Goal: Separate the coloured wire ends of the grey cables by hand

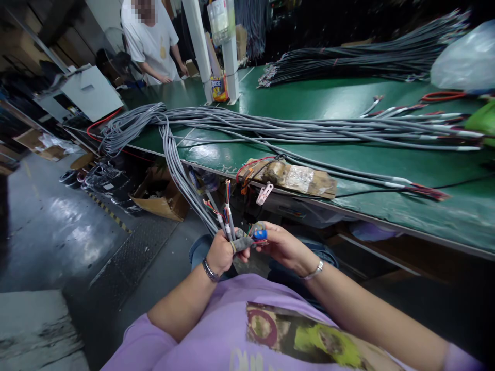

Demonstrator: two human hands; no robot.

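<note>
Grey multi-core cables [178,170] hang off the bench edge and run down to my left hand [224,252], which is closed around their ends. Stripped ends with coloured wires [227,193] stick up above that fist. Grey covers wrap some fingers on both hands, and a blue band sits on a finger of my right hand [278,242]. Those right fingers pinch thin coloured wires [261,242] close beside the left thumb. Exactly which wires they grip is partly hidden by the fingers.
A long grey cable bundle [240,121] lies along the green bench [348,178]. Black cables [348,62] and a plastic bag [466,59] are behind it. A taped cardboard piece [297,178] sits at the edge. Across the bench stands a person [150,44]. A cardboard box [162,193] rests below.
</note>
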